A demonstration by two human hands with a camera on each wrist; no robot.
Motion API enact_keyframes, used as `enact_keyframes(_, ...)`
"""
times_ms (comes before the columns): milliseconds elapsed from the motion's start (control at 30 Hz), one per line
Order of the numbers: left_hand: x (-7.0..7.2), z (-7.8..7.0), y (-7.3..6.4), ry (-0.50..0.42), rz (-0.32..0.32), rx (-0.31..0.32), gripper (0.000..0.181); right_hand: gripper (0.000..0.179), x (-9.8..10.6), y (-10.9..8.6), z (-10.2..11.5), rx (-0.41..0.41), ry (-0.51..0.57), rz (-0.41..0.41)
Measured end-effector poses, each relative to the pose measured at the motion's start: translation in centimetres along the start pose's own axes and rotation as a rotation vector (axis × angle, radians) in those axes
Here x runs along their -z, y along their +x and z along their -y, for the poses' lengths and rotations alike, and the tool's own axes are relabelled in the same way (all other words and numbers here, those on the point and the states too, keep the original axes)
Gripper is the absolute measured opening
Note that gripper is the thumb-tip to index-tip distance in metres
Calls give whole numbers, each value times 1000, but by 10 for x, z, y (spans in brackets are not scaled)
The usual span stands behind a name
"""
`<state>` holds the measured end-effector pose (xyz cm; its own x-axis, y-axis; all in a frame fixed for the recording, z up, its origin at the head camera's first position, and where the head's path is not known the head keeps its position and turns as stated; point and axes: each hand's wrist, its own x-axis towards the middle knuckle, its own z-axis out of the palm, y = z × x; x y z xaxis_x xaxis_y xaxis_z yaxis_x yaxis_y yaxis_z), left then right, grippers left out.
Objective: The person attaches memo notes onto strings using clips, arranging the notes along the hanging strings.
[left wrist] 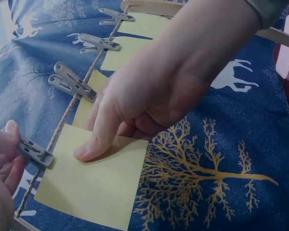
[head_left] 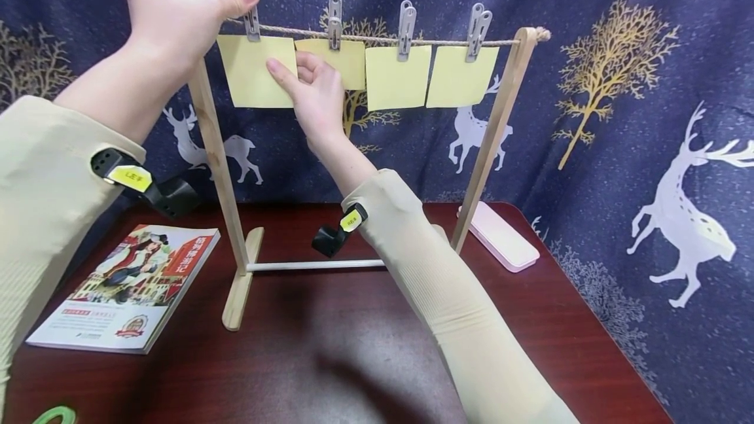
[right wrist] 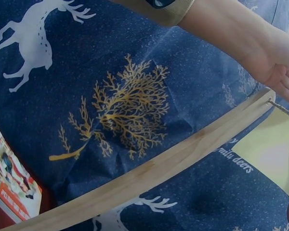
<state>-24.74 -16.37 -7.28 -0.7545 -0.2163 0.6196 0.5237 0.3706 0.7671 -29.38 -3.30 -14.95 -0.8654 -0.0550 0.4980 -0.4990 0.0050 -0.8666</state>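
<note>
My left hand (head_left: pixel 173 8) pinches a grey clothespin (head_left: pixel 252 25) at the left end of a twine line (head_left: pixel 438 42). Under that clothespin hangs a square yellow paper note (head_left: pixel 253 77), its top edge at the twine. The right hand (head_left: pixel 323 97) holds the same note by its right edge, thumb in front and the other fingers behind. In the left wrist view, the thumb (left wrist: pixel 89 149) lies flat over the paper. Three more notes hang to the right, each under its own clothespin; the nearest note (head_left: pixel 351 64) is partly covered by my right hand.
A wooden post (head_left: pixel 215 149) and another post (head_left: pixel 491 136) carry the twine, joined low by a white rod (head_left: pixel 318 265). A book (head_left: pixel 129 286) lies left on the dark red table (head_left: pixel 353 332), a pink case (head_left: pixel 503 237) right. Behind hangs a blue deer-patterned cloth (head_left: pixel 595 214).
</note>
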Motion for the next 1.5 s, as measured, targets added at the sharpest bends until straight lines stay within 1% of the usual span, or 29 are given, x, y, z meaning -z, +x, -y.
enact_keyframes(233, -1, 0, -1, 29, -1, -11, 23, 29, -1, 0, 1, 0, 48, 4)
enact_keyframes(433, 1, 1, -1, 36, 2, 11, 27, 28, -1, 0, 2, -4, 46, 14)
enact_keyframes(600, 2, 2, -2, 63, 19, 11, 34, 29, -1, 0, 3, -14, 38, 18)
enact_keyframes(767, 4, 3, -2, 62, 38, 16, 33, 30, -1, -1, 4, -20, 36, 15)
enact_keyframes(900, 5, 3, -2, 71, 63, 27, 36, 31, -1, -2, 4, -23, 43, 20)
enact_keyframes(1000, 5, 3, 0, 67, 81, 32, 37, 32, -1, -2, 3, -26, 29, 23)
enact_keyframes(1100, 5, 3, 1, 61, 97, 29, 38, 31, 0, -3, 3, -27, 9, 28)
enact_keyframes(1267, 5, 4, 1, 84, 115, 12, 43, 30, 2, -3, 1, -12, -8, 41)
enact_keyframes(1433, 5, 4, -1, 103, 114, -15, 46, 32, 5, -5, -2, -8, -13, 52)
enact_keyframes(1500, 6, 4, -2, 111, 107, -20, 47, 33, 6, -6, -3, -25, 1, 48)
